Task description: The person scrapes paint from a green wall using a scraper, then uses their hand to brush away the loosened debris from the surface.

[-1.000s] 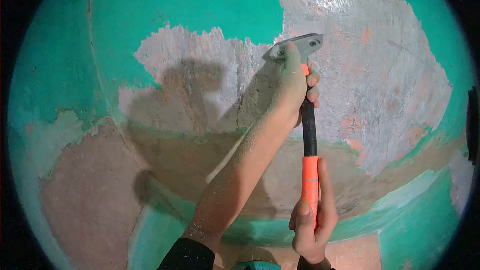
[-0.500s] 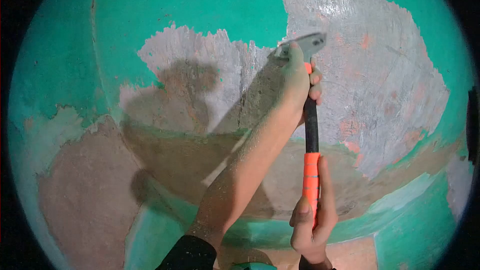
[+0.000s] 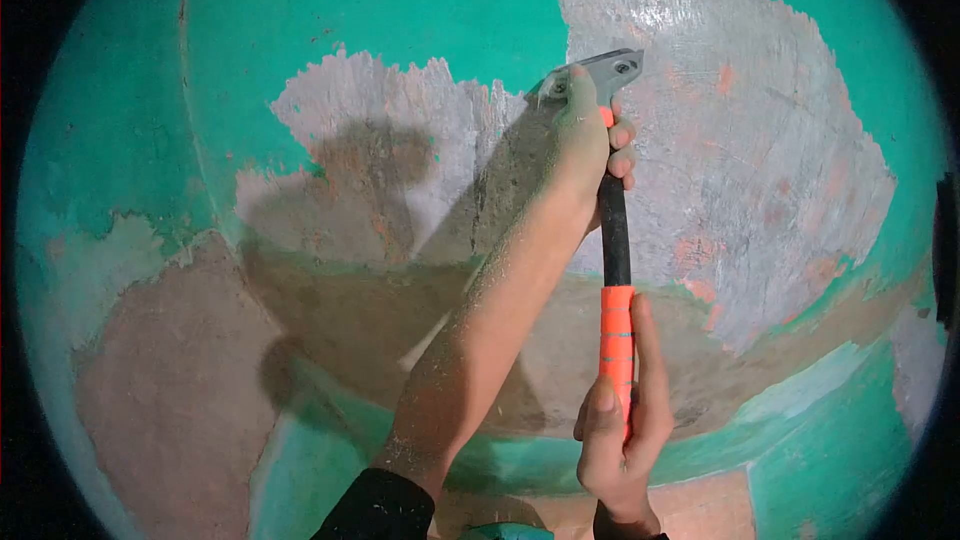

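Observation:
A long-handled scraper (image 3: 616,240) stands nearly upright before the wall, its wide grey metal head at the top and an orange and black handle below. My left hand (image 3: 585,140) is closed around the neck just under the head, thumb laid on the metal. Lower down, my right hand (image 3: 625,430) grips the orange end of the handle, its index finger stretched along the side. The head lies at the upper boundary between green paint (image 3: 480,10) and a bared, greyish patch (image 3: 740,130). Part of the blade edge is hidden behind my left thumb.
Another bare brownish area (image 3: 185,390) shows at the lower left of the wall. A crack (image 3: 186,0) runs down the green paint at the upper left. My shadow falls across the middle. A brown band (image 3: 560,340) curves below the scraped patch.
The scraper and both hands have moved slightly up and to the left along the wall. Both hands keep their hold.

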Tool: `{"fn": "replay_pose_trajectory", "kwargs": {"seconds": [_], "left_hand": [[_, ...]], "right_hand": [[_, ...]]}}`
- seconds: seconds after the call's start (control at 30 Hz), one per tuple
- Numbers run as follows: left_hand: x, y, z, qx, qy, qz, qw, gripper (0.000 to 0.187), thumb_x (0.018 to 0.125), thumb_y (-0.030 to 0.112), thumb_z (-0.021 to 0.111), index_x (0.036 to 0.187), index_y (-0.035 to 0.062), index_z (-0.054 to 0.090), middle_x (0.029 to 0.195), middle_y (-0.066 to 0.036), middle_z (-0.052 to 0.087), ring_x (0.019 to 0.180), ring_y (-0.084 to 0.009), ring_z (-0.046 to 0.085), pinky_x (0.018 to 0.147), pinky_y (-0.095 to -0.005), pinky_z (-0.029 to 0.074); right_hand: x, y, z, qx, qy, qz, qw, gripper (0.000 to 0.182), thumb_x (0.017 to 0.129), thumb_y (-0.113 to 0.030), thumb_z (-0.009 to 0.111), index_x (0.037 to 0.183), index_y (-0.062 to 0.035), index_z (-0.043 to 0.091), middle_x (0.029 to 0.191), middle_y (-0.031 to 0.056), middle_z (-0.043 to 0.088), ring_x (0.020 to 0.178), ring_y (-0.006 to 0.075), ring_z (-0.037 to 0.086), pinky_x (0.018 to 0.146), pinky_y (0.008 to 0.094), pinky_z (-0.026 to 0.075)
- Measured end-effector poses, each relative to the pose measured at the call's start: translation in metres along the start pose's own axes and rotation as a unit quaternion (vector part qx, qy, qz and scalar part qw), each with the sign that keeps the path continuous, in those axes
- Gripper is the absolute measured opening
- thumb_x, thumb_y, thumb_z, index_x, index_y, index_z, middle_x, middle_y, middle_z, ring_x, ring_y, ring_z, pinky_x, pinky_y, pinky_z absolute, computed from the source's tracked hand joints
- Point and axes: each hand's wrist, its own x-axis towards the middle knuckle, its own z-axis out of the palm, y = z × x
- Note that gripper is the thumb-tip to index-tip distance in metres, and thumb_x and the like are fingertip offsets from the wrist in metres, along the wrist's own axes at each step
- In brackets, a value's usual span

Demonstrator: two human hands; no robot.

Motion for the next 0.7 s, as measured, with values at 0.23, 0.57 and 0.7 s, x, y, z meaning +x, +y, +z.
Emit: {"fn": "replay_pose_trajectory", "kwargs": {"seconds": [0.23, 0.57, 0.7], "left_hand": [[0.01, 0.016, 0.007, 0.013, 0.008, 0.027, 1.0, 0.048, 0.097, 0.055, 0.03, 0.084, 0.0111, 0.044, 0.057, 0.005, 0.038, 0.04, -0.0063, 0.034, 0.04, -0.0248, 0.034], [0.001, 0.012, 0.004, -0.004, 0.012, 0.005, 1.0, 0.046, 0.097, 0.052, 0.033, 0.084, 0.01, 0.046, 0.06, 0.004, 0.041, 0.042, -0.0072, 0.034, 0.041, -0.0248, 0.032], [-0.006, 0.002, 0.004, -0.016, 0.017, -0.023, 0.999, 0.045, 0.097, 0.053, 0.033, 0.086, 0.0109, 0.045, 0.059, 0.004, 0.039, 0.041, -0.0069, 0.033, 0.041, -0.0244, 0.031]], "right_hand": [[0.012, 0.008, 0.004, 0.009, 0.0, -0.024, 1.0, 0.056, 0.089, -0.006, 0.043, 0.139, 0.0126, 0.026, 0.091, 0.0099, 0.056, 0.065, 0.0072, 0.044, 0.06, 0.0206, 0.039], [0.008, -0.001, 0.004, -0.002, 0.008, -0.021, 1.0, 0.056, 0.088, -0.008, 0.045, 0.138, 0.0133, 0.029, 0.093, 0.0127, 0.058, 0.068, 0.0109, 0.049, 0.062, 0.0226, 0.042], [0.001, 0.0, 0.0, 0.006, 0.008, -0.017, 1.0, 0.058, 0.087, -0.012, 0.047, 0.137, 0.0141, 0.03, 0.092, 0.013, 0.058, 0.063, 0.0096, 0.047, 0.06, 0.0222, 0.041]]}}
